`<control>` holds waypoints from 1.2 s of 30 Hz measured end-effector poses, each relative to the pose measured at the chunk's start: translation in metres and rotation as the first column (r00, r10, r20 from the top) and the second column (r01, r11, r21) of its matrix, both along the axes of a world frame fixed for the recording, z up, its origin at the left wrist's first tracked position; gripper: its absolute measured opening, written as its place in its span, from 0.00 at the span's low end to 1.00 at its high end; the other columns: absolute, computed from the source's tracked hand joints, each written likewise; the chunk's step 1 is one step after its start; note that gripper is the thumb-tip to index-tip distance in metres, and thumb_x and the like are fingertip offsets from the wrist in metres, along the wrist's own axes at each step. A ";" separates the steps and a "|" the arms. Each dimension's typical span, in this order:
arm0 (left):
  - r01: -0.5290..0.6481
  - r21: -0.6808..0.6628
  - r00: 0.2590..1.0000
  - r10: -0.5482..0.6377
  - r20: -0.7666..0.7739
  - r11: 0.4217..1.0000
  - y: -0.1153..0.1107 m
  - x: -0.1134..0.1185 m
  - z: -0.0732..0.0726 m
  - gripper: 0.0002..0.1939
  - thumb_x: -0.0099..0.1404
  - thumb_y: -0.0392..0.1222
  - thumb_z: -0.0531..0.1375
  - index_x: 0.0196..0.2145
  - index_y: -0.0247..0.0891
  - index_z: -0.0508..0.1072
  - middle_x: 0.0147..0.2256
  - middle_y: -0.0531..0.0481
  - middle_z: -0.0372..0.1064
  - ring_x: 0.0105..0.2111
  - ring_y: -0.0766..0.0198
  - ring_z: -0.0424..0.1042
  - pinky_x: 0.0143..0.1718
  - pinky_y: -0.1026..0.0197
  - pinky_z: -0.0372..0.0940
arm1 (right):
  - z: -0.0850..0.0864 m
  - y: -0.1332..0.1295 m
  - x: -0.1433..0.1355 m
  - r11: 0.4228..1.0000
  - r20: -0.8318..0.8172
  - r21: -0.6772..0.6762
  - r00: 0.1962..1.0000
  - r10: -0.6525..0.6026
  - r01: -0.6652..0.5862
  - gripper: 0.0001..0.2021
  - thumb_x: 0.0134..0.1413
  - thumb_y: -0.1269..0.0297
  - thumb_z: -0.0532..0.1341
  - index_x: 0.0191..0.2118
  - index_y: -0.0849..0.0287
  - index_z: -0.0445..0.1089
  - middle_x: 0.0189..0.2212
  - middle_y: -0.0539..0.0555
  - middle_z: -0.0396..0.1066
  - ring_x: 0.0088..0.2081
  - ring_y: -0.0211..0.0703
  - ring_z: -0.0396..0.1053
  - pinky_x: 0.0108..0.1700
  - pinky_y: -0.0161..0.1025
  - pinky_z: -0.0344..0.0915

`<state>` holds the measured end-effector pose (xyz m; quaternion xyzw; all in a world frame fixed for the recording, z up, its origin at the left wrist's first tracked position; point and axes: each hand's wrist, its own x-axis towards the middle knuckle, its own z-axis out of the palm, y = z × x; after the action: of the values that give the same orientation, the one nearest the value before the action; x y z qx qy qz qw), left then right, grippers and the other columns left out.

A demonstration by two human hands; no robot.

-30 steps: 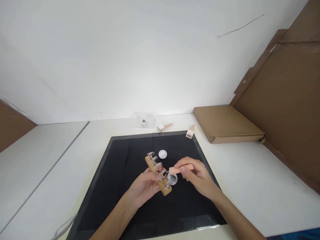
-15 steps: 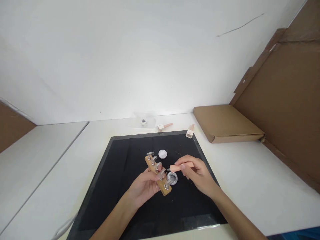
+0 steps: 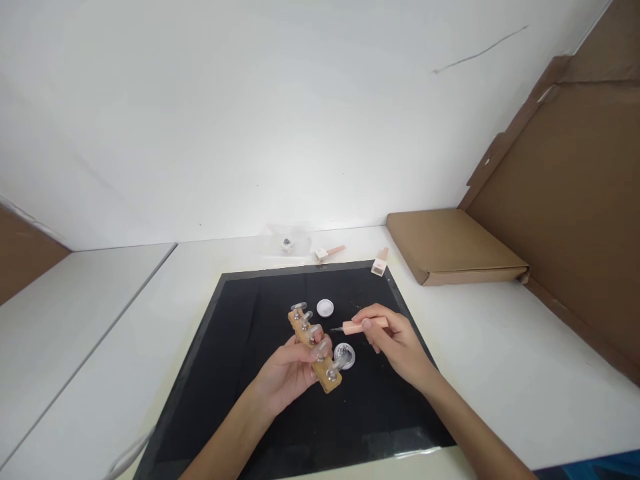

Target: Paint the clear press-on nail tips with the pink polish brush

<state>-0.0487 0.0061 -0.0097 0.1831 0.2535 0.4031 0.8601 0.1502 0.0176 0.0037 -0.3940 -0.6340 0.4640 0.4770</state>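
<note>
My left hand (image 3: 285, 378) grips a tan wooden strip (image 3: 326, 377) that carries several clear nail tips on small metal stands. Between the fingers of my right hand (image 3: 393, 340) is a peach brush handle (image 3: 353, 327), its dark thin tip pointing left, a little right of the nail tips and apart from them. Just below the brush a small round jar (image 3: 345, 356) with silvery contents sits on the black mat (image 3: 240, 360). A white round lid (image 3: 325, 308) lies on the mat above the jar.
Behind the mat are a clear plastic tray (image 3: 300, 247) and a white bottle with a peach cap (image 3: 321, 255). Another such bottle (image 3: 379, 267) lies at the mat's back right corner. A flat cardboard box (image 3: 455, 247) rests at the right.
The brush in my right hand has lifted away from the jar and shifted slightly up, and now lies more level. The wooden strip has moved very slightly left.
</note>
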 end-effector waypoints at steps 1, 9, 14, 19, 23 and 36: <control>0.000 0.004 1.000 0.000 0.001 1.000 0.000 0.000 0.000 0.13 0.44 0.27 0.65 0.27 0.35 0.67 0.23 0.54 0.62 0.24 0.71 0.62 0.26 0.67 0.56 | -0.001 0.000 0.000 1.000 -0.018 -0.007 1.000 -0.002 0.002 0.14 0.59 0.54 0.57 0.34 0.58 0.73 0.16 0.45 0.61 0.18 0.34 0.57 0.22 0.33 0.56; -0.025 0.003 0.998 0.025 -0.052 1.000 -0.002 0.000 0.004 0.13 0.43 0.26 0.65 0.27 0.35 0.67 0.24 0.54 0.62 0.24 0.70 0.62 0.27 0.67 0.57 | -0.014 0.000 0.002 0.986 -0.258 -0.081 0.958 0.121 -0.146 0.14 0.59 0.52 0.58 0.34 0.58 0.72 0.15 0.43 0.57 0.16 0.32 0.54 0.21 0.32 0.51; -0.024 0.015 0.995 0.025 -0.098 1.000 -0.003 0.002 0.008 0.13 0.43 0.27 0.65 0.26 0.35 0.67 0.24 0.54 0.63 0.25 0.70 0.63 0.28 0.66 0.59 | -0.012 -0.001 0.001 0.968 -0.292 -0.077 0.934 0.206 -0.238 0.15 0.59 0.51 0.58 0.35 0.59 0.72 0.15 0.43 0.56 0.17 0.32 0.53 0.21 0.32 0.51; -0.006 0.037 0.993 0.010 -0.120 0.999 -0.006 0.003 0.010 0.13 0.44 0.27 0.65 0.26 0.35 0.67 0.24 0.56 0.62 0.24 0.70 0.63 0.25 0.67 0.56 | -0.010 0.001 0.002 0.978 -0.209 -0.101 0.965 0.158 -0.182 0.14 0.59 0.52 0.58 0.34 0.59 0.72 0.16 0.44 0.57 0.17 0.32 0.54 0.22 0.32 0.52; 0.022 0.067 0.996 -0.016 -0.092 0.998 -0.006 0.003 0.008 0.13 0.44 0.28 0.65 0.26 0.36 0.66 0.22 0.56 0.61 0.23 0.71 0.61 0.22 0.68 0.52 | -0.010 0.004 0.002 0.987 -0.182 -0.120 0.980 0.084 -0.107 0.14 0.58 0.53 0.59 0.32 0.59 0.72 0.15 0.43 0.56 0.17 0.31 0.54 0.22 0.32 0.51; -0.058 0.199 0.965 0.106 -0.239 0.978 -0.008 0.002 0.011 0.15 0.46 0.31 0.66 0.28 0.37 0.64 0.26 0.56 0.64 0.24 0.72 0.60 0.23 0.68 0.54 | -0.001 0.001 -0.003 0.978 -0.439 -0.179 0.898 0.016 -0.104 0.13 0.52 0.53 0.64 0.30 0.60 0.72 0.13 0.43 0.57 0.14 0.30 0.51 0.18 0.31 0.50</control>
<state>-0.0463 -0.0018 0.0017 0.3029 0.3265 0.4347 0.7827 0.1468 0.0190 0.0027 -0.3059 -0.4739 0.6155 0.5505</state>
